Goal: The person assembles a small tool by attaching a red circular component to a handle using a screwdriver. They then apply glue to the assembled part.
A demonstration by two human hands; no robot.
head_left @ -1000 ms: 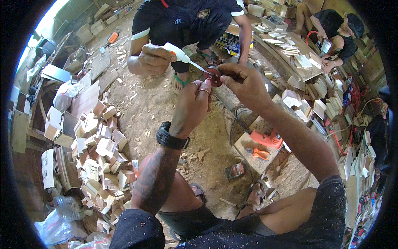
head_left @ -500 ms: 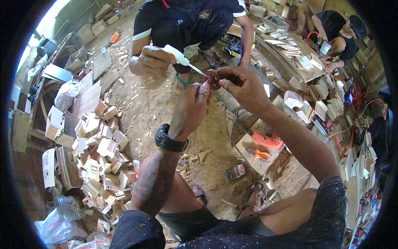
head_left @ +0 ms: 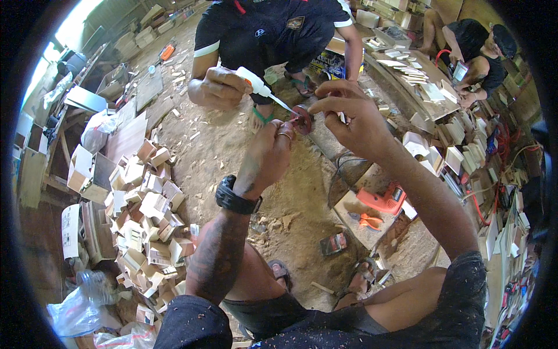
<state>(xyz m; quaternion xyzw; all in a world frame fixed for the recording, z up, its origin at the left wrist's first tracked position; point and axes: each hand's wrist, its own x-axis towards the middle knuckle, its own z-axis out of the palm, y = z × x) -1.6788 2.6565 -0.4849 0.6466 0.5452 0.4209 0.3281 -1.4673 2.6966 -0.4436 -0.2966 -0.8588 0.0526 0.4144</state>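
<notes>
My left hand point(head_left: 270, 150) pinches a small dark-red disc point(head_left: 301, 121) by its lower edge, its fingers closed; a black watch and a ring show on this arm and hand. My right hand point(head_left: 347, 113) hovers just right of the disc with its fingers apart, the index fingertip close to the rim; whether it touches cannot be told. From the left, a crouching person's hand point(head_left: 220, 88) holds a white squeeze bottle point(head_left: 253, 81) whose long thin nozzle points at the disc, its tip at or just above the surface.
Beneath my right forearm, an orange power tool point(head_left: 382, 198) and orange-handled pliers point(head_left: 367, 221) lie on a board. Cut wooden pieces point(head_left: 152, 205) heap up on the left. Another person point(head_left: 474, 55) works by a low bench point(head_left: 427, 104) at the far right.
My right fingers have let go of the disc and spread apart. The disc has tilted in my left hand. The bottle has shifted slightly right in the view, its nozzle still at the disc.
</notes>
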